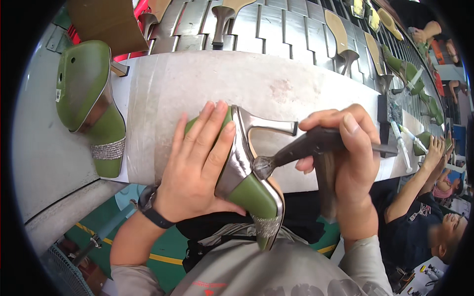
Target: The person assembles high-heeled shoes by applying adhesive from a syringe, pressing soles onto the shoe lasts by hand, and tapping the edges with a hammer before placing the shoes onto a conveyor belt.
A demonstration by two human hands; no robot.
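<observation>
A green high-heeled shoe (pixel 254 197) with a metallic silver band, a glittery strap and a slim silver heel lies on its side at the worktable's near edge. My left hand (pixel 197 158) holds it, the fingers laid across its green upper and the thumb toward the strap. In my right hand (pixel 353 153) is a dark shoemaker's hammer (pixel 306 145), gripped around its head. The rounded hammer face rests against the shoe's sole edge below the heel, and its blurred handle hangs toward me. At the left, a matching green shoe (pixel 91 93) lies on its side.
The pale worktable (pixel 197 74) borders a slatted metal conveyor (pixel 281 29) carrying insoles with heels (pixel 338 37) and more green shoes (pixel 402 66). A brown cardboard piece (pixel 106 24) stands far left. Syringe-like tubes (pixel 401 145) lie right, near a co-worker (pixel 419 217) handling another shoe.
</observation>
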